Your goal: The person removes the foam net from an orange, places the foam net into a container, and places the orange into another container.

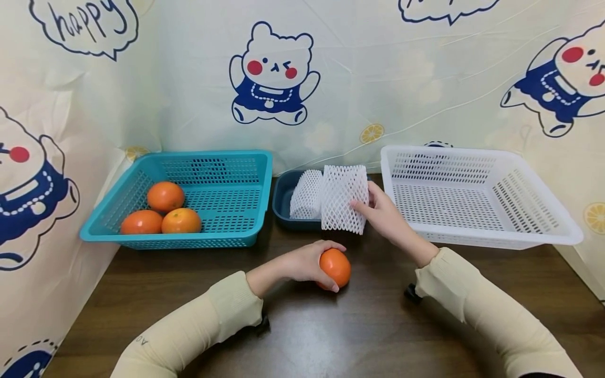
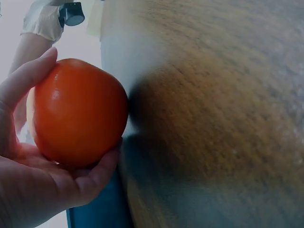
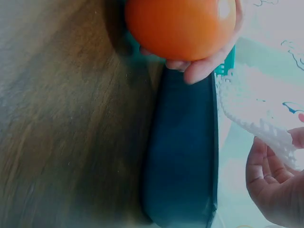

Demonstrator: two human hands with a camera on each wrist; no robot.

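My left hand [image 1: 307, 262] grips an orange [image 1: 336, 268], its fingers and thumb curled around the fruit's side. In the left wrist view, the orange [image 2: 80, 114] is seen close, low over the wooden tabletop; whether it touches the wood I cannot tell. My right hand [image 1: 385, 215] pinches a white foam net sleeve [image 1: 345, 197] by its right edge. The sleeve hangs in front of a dark blue box [image 1: 283, 218], above and beyond the orange. Inside that box lies another white foam net [image 1: 307, 197]. The right wrist view shows the pinched sleeve [image 3: 266, 128] bright and partly washed out.
At the left stands a teal basket [image 1: 262, 210] holding three oranges [image 1: 165, 197]. A white basket [image 1: 534, 231] stands at the right, past the right hand. Behind them hangs a printed cloth [image 1: 354, 94]. The brown wooden table [image 1: 331, 336] lies under everything.
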